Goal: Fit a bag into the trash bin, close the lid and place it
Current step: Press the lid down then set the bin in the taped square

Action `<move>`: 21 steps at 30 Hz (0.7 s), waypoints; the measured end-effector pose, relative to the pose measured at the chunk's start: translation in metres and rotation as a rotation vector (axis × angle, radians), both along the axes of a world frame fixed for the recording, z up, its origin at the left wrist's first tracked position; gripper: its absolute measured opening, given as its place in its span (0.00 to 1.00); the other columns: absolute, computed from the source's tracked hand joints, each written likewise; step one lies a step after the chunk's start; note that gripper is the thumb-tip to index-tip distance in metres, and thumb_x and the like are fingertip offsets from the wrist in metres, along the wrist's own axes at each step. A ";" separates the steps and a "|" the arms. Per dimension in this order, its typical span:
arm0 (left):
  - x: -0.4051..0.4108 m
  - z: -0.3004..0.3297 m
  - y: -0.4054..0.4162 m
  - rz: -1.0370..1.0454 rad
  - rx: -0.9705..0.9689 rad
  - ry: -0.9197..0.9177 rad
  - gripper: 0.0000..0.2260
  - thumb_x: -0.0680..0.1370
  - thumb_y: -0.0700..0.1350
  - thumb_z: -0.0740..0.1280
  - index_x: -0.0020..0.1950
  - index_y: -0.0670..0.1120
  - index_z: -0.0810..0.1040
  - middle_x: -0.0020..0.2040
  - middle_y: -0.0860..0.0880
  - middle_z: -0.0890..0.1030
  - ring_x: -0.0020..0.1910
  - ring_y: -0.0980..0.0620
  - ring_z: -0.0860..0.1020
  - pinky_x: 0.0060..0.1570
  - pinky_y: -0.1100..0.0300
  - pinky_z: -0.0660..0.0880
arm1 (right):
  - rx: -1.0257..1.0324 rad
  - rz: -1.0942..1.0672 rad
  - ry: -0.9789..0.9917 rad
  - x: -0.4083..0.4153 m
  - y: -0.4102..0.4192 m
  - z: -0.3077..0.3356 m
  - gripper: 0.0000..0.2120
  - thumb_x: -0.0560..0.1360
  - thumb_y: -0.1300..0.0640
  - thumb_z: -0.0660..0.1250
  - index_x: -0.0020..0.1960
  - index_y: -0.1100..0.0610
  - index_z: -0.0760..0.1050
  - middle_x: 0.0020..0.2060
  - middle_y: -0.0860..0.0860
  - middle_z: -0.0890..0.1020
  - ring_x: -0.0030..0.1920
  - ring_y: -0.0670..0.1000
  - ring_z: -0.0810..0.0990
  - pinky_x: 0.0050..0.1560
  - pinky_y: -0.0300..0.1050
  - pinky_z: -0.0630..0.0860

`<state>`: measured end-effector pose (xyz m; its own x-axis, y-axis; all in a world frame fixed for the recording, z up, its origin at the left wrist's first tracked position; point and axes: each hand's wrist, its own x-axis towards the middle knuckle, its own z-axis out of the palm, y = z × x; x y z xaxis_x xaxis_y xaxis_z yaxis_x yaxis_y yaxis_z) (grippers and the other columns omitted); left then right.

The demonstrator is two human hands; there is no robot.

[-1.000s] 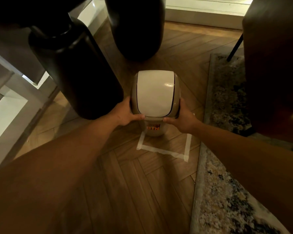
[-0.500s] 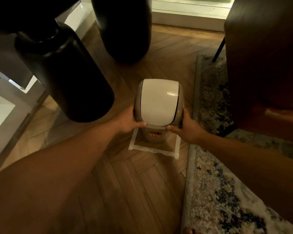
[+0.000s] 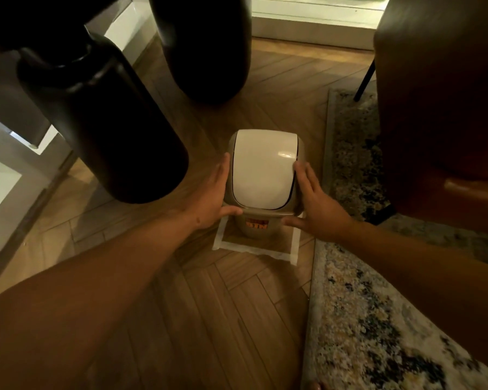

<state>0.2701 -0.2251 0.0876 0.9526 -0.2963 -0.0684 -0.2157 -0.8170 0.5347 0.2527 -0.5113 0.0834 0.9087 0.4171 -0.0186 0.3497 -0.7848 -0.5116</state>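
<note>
A small beige trash bin (image 3: 258, 230) with an orange label stands upright on the wooden floor, inside a square of white tape (image 3: 254, 249). Its white swing lid (image 3: 262, 170) is closed. No bag shows from outside. My left hand (image 3: 209, 201) lies flat against the bin's left side, fingers straight, thumb at the front rim. My right hand (image 3: 313, 209) is on the right side with fingers spread, fingertips at the lid's edge and thumb just off the bin.
A large dark bottle-shaped vessel (image 3: 104, 122) stands close on the bin's left, a second one (image 3: 206, 46) behind it. A patterned rug (image 3: 364, 319) runs along the right. A brown chair (image 3: 440, 108) stands on it. White furniture (image 3: 0, 178) lies at far left.
The bin came toward me and down onto the taped square. Both hands went from wrapping its lid rim to flat, spread fingers.
</note>
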 end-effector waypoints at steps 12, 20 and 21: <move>0.024 0.000 -0.006 -0.013 -0.001 0.019 0.62 0.67 0.54 0.80 0.79 0.56 0.30 0.82 0.47 0.46 0.80 0.43 0.49 0.76 0.42 0.52 | 0.172 -0.090 0.064 0.009 -0.002 -0.020 0.55 0.75 0.43 0.70 0.77 0.42 0.26 0.81 0.47 0.38 0.81 0.52 0.45 0.71 0.65 0.66; 0.031 0.005 -0.010 -0.018 -0.007 0.048 0.62 0.68 0.51 0.80 0.79 0.53 0.29 0.83 0.46 0.45 0.80 0.43 0.49 0.77 0.42 0.53 | 0.214 -0.110 0.063 0.014 0.001 -0.018 0.55 0.75 0.48 0.72 0.79 0.47 0.28 0.81 0.48 0.39 0.81 0.54 0.45 0.72 0.64 0.64; 0.031 0.005 -0.010 -0.016 -0.011 0.041 0.62 0.68 0.50 0.80 0.79 0.53 0.29 0.83 0.46 0.45 0.80 0.43 0.49 0.77 0.43 0.53 | 0.214 -0.107 0.067 0.015 0.001 -0.017 0.56 0.75 0.49 0.72 0.79 0.47 0.28 0.81 0.49 0.39 0.81 0.55 0.45 0.73 0.65 0.63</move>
